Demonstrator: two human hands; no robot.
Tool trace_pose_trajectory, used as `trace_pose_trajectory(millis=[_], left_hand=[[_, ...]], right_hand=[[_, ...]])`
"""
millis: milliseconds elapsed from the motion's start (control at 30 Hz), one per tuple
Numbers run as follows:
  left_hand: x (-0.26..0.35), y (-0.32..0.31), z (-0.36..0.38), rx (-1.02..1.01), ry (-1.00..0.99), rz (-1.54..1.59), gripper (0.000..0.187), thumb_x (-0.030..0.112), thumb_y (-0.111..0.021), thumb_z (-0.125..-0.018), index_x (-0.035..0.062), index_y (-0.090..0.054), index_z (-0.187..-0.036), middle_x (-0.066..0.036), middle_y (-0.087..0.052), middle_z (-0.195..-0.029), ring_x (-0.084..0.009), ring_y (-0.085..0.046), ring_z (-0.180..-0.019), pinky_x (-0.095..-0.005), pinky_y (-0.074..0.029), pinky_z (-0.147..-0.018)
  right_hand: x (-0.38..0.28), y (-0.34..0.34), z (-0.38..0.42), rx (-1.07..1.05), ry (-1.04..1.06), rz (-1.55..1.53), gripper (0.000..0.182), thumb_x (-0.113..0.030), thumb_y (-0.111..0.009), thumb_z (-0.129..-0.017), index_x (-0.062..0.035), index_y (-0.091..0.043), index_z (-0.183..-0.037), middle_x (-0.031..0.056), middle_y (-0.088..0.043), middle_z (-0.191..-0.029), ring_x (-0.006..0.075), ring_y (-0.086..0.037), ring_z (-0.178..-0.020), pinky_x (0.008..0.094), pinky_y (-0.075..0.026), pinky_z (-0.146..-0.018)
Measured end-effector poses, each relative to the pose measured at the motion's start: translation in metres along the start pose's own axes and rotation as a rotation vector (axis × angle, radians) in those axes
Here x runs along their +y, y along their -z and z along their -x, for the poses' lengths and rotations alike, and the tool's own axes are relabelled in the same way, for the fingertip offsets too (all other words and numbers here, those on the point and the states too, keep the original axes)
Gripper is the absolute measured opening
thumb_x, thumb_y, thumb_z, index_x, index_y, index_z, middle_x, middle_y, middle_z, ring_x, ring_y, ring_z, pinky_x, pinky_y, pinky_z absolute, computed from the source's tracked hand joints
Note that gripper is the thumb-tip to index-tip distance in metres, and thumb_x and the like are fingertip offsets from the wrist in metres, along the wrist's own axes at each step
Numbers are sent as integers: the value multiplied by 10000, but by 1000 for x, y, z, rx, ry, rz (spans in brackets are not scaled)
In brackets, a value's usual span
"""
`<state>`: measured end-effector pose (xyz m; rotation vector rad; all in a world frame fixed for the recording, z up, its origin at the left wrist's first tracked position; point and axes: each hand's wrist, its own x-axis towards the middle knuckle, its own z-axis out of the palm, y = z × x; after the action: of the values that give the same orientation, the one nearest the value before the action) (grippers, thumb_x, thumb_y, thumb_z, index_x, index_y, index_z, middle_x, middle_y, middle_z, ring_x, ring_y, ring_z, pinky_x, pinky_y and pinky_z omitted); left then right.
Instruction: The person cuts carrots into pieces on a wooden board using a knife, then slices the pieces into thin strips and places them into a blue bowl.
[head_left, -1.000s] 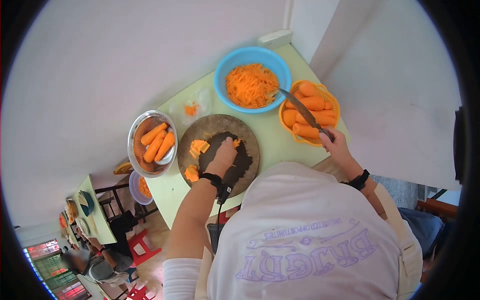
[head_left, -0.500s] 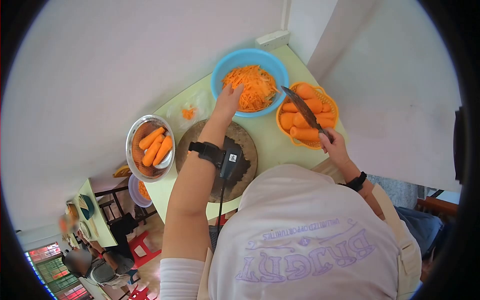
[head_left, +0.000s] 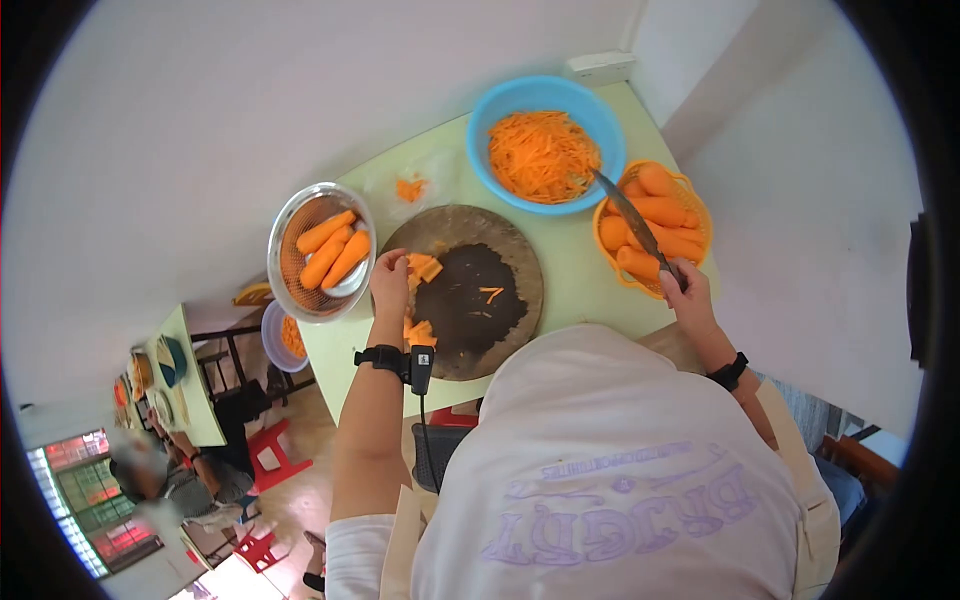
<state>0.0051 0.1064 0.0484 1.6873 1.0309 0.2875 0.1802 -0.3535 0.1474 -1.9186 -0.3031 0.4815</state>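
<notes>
Right hand (head_left: 688, 292) grips long grey metal knife (head_left: 630, 217); left hand (head_left: 389, 283), hold indeterminable, at flat orange carrot slices (head_left: 429, 269); likely gathering step; next requires pinching.

Left hand (head_left: 391, 280): pinching the carrot chunks (head_left: 428, 269)? can't tell tbh
Knife handle (head_left: 666, 266): mostly buried in the right hand (head_left: 690, 297)
Shirt print (head_left: 615, 518): small line's way too blurry to read

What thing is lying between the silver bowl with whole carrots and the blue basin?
In the head view, a piece of clear plastic lies there, with small orange pieces; whether they are inside or on top, I cannot tell.
</notes>
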Motion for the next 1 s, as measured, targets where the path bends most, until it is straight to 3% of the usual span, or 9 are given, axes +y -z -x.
trace_pose_trajectory(millis=[200, 300, 500, 633, 667, 733, 800, 833, 1000], left_hand=[[-11, 20, 5, 64, -266, -542, 309, 150, -652, -840, 11, -649, -1116, -155, -687, -971, -277, -670, -871, -367, -527, -797], [-8, 11, 6, -12, -309, -702, 371, 177, -686, -819, 34, -633, -1157, -170, -663, -1039, -318, -636, -967, -411, -503, -863], [4, -6, 15, -12, -242, -881, 423, 211, -726, -796, 68, -610, -1177, -158, -591, -1163, -340, -568, -1077, -424, -477, -915], [17, -14, 26, 84, -425, -892, 352, 212, -745, -779, 73, -636, -1084, -136, -604, -1119, -319, -577, -1049, -420, -481, -892], [11, -20, 28, 80, -428, -891, 352, 212, -745, -779, 73, -636, -1084, -136, -604, -1119, -319, -577, -1049, -420, -481, -892], [1, -37, 35, -290, -352, -585, 272, 196, -749, -770, 77, -657, -997, -107, -628, -1036, -305, -592, -1011, -424, -480, -876], [7, -57, 58, -368, -390, -561, 209, 170, -752, -756, 76, -671, -925, -84, -637, -940, -294, -610, -940, -418, -484, -844], [11, -65, 68, -372, -394, -555, 209, 170, -752, -756, 76, -671, -925, -84, -637, -940, -294, -610, -940, -418, -484, -844], [6, -90, 81, -278, -698, -974, 122, 165, -694, -772, 87, -676, -865, -94, -628, -891, -281, -617, -883, -415, -486, -801]], right_hand=[[-39, -47, -10, -429, 41, 275, 275, -260, -667, -897, 9, -616, -872, 47, -527, -649, 132, -509, -585, 291, -426, -554], [-44, -79, -17, -770, 106, 472, 420, -408, -649, -872, 11, -664, -895, 201, -657, -813, 352, -627, -749, 401, -499, -692], [-14, -114, -25, -795, 128, 514, 424, -417, -645, -873, 5, -674, -905, 223, -656, -832, 376, -624, -771, 432, -498, -717], [-15, -113, -23, -739, 107, 482, 425, -414, -648, -879, 11, -667, -885, 196, -643, -756, 323, -618, -692, 401, -496, -666], [-19, -110, -21, -730, 1, 428, 415, -401, -648, -889, 12, -651, -854, 156, -615, -695, 264, -596, -640, 374, -485, -625], [-21, -105, -17, -717, -104, 374, 409, -389, -649, -900, 12, -635, -823, 117, -586, -634, 206, -573, -588, 347, -474, -584], [-18, -97, -7, -565, -198, 238, 377, -350, -642, -924, -8, -593, -774, 27, -507, -572, 97, -484, -521, 283, -417, -502], [-18, -93, -3, -558, -201, 242, 377, -350, -642, -924, -8, -593, -774, 27, -507, -572, 97, -484, -521, 283, -417, -502], [-6, -74, 7, -344, -327, 37, 319, -308, -624, -945, -33, -578, -789, -13, -486, -556, 60, -420, -459, 242, -346, -432]])
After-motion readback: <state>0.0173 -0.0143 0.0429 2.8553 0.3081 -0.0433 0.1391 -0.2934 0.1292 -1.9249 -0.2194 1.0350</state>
